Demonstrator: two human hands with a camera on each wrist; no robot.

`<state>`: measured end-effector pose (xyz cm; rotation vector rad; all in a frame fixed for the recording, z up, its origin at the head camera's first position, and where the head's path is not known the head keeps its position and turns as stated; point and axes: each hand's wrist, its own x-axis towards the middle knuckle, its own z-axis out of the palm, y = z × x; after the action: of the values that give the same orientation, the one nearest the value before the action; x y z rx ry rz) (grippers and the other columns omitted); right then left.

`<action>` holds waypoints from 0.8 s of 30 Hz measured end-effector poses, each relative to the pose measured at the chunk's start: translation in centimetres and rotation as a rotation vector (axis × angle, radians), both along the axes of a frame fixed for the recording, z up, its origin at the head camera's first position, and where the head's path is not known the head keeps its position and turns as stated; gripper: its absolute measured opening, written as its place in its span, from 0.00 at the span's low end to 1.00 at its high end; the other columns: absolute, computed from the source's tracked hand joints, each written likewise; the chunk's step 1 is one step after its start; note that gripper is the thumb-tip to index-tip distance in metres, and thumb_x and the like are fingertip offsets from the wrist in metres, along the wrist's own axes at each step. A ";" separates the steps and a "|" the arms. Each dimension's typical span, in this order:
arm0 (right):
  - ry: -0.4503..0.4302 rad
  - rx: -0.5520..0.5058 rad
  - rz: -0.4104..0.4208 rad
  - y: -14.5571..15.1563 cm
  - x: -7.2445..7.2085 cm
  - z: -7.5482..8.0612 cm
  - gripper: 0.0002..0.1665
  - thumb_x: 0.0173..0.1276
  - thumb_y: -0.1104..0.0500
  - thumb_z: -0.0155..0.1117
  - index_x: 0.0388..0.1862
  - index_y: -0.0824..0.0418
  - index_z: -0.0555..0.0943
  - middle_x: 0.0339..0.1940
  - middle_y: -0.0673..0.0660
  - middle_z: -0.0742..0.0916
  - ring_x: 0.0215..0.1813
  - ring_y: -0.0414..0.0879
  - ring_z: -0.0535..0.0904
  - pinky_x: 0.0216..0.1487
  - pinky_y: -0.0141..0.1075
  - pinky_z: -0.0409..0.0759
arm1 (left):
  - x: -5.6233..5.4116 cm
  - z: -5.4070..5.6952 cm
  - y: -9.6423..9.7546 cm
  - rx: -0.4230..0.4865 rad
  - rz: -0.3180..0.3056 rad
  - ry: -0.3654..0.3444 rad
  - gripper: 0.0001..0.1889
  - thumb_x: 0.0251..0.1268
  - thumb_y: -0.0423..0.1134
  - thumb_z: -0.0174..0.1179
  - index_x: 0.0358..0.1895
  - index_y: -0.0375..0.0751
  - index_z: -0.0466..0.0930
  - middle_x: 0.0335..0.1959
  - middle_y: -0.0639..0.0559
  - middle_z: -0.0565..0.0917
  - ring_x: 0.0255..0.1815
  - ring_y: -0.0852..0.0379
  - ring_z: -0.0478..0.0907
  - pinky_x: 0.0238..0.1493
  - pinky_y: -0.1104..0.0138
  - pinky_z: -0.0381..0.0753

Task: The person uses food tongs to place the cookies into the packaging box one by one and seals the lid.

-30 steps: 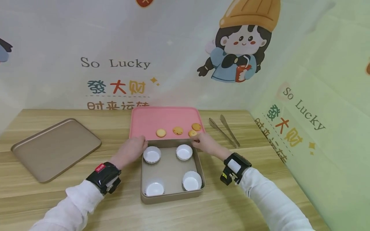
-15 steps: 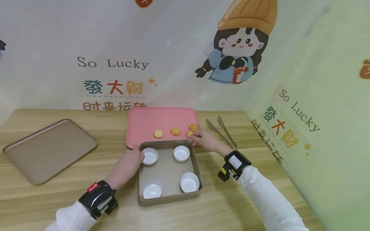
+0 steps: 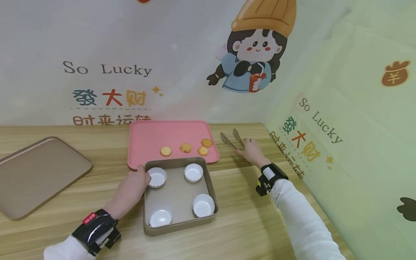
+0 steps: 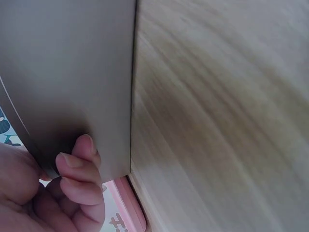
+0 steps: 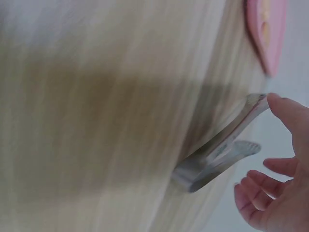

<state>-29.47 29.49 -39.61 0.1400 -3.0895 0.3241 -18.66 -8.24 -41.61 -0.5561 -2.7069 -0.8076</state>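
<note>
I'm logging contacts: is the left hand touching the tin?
Touching. The left wrist view shows it: the left hand curls its fingers against the outer wall of the tin, with no gap visible.

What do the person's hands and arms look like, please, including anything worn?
The left hand and the right hand are bare, without gloves. The left sleeve and right sleeve are white. The black left wrist strap has a red tag with pale lettering; the black right wrist strap has a whitish rectangular patch. Each carries a small dark device, the right one marked yellow.
</note>
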 end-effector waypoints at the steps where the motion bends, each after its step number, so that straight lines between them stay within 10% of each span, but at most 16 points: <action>1: -0.001 0.044 -0.003 0.3 0.0 -0.3 0.41 0.60 0.45 0.62 0.52 0.82 0.66 0.47 0.76 0.71 0.51 0.67 0.66 0.53 0.51 0.64 | 0.0 0.0 -0.1 0.001 0.001 -0.003 0.09 0.64 0.27 0.46 0.27 0.27 0.61 0.11 0.50 0.61 0.11 0.55 0.61 0.06 0.66 0.60; 8: 0.004 0.172 -0.003 1.1 -0.4 -2.1 0.42 0.58 0.38 0.60 0.35 0.81 0.72 0.37 0.75 0.76 0.42 0.66 0.71 0.48 0.51 0.66 | -0.1 -0.1 -0.3 0.012 -0.004 -0.002 0.08 0.63 0.27 0.47 0.27 0.28 0.61 0.11 0.50 0.61 0.11 0.55 0.61 0.07 0.65 0.60; 16: 0.004 -0.007 -0.074 2.1 -2.5 -3.8 0.33 0.59 0.38 0.59 0.22 0.69 0.72 0.22 0.62 0.77 0.24 0.53 0.74 0.24 0.45 0.74 | -0.1 -0.2 -0.1 -0.016 -0.020 0.053 0.08 0.63 0.27 0.49 0.28 0.27 0.62 0.11 0.50 0.61 0.11 0.55 0.62 0.07 0.65 0.61; 24: -0.058 -0.118 0.153 -2.2 -1.0 1.4 0.18 0.68 0.55 0.55 0.41 0.72 0.70 0.25 0.58 0.77 0.23 0.48 0.73 0.23 0.38 0.72 | -0.1 -0.3 -0.3 -0.016 -0.006 0.058 0.08 0.63 0.26 0.49 0.28 0.27 0.62 0.10 0.50 0.61 0.10 0.55 0.62 0.06 0.67 0.60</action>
<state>-30.52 27.24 -38.16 0.3703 -3.1127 0.5244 -18.75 -8.57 -41.94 -0.5815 -2.6627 -0.7604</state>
